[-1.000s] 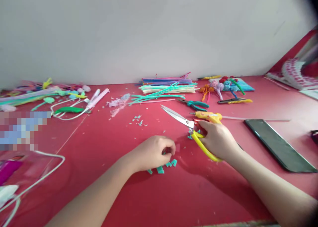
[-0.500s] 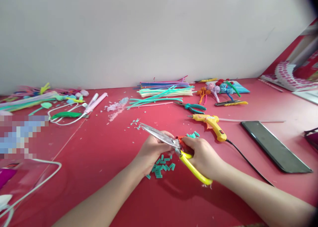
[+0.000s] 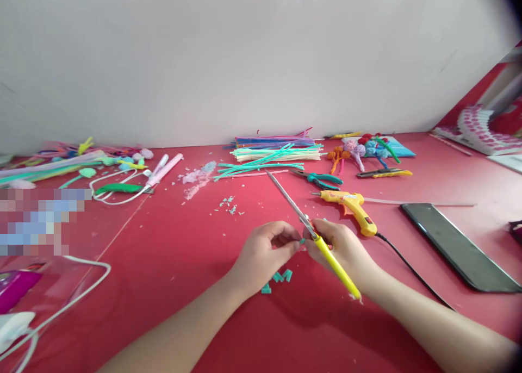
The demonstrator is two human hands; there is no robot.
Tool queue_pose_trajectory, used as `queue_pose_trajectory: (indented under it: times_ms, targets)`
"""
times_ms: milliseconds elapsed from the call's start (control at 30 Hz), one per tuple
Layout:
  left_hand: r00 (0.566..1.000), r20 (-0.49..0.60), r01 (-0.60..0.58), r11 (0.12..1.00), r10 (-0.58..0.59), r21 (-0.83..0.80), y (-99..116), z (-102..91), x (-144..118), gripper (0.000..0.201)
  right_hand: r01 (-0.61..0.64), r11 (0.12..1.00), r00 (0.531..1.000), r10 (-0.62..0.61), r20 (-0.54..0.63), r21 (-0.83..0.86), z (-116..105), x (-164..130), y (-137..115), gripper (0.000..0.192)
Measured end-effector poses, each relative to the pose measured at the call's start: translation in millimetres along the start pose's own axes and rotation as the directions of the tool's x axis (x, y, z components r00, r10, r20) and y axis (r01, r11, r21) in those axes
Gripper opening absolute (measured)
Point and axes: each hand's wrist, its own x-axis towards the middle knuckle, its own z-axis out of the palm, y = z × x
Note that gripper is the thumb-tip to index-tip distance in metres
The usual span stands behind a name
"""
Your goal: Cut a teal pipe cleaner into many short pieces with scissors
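Observation:
My right hand (image 3: 345, 248) is wrapped round a pair of scissors (image 3: 336, 267) with a yellow handle, the blades pointing up and away to the left. My left hand (image 3: 263, 253) is closed in a pinch near the right fingertips. Between the two hands shows a small teal pipe cleaner piece (image 3: 302, 241), at the left thumb and fingertip. Short cut teal pieces (image 3: 280, 277) lie on the red table below, partly covered by my left hand. Fine teal trimmings (image 3: 229, 203) are scattered beyond it.
Bundles of pipe cleaners (image 3: 277, 154) lie at the back, with teal-handled pliers (image 3: 326, 179) beside them. A yellow glue gun (image 3: 350, 207) and a phone (image 3: 459, 248) are to the right. A pink corded tool (image 3: 165, 170) and white cable (image 3: 104, 264) lie left.
My right hand has turned the scissors more upright, their tip swinging up and right. The left hand has moved slightly right, its fingertips meeting those of the right hand.

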Motion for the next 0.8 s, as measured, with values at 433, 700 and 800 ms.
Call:
queue_pose_trajectory:
  times_ms: [433,700,800]
  targets:
    - [0.995,-0.039,-0.08,0.965,0.093,0.249,3,4.7,-7,0.012,0.02,1.0,0.998,-0.02,-0.052,-0.016,2,-3,-1,0.015]
    - [0.992,-0.061,0.092,0.964,-0.11,-0.25,6,-5.2,1,0.012,0.029,0.976,0.992,-0.055,-0.112,-0.215,-7,-2,0,0.027]
    - [0.979,-0.144,0.066,0.889,-0.145,-0.452,3,-12.8,6,0.011,0.016,0.919,0.987,-0.078,-0.142,-0.394,-10,-2,2,0.027]
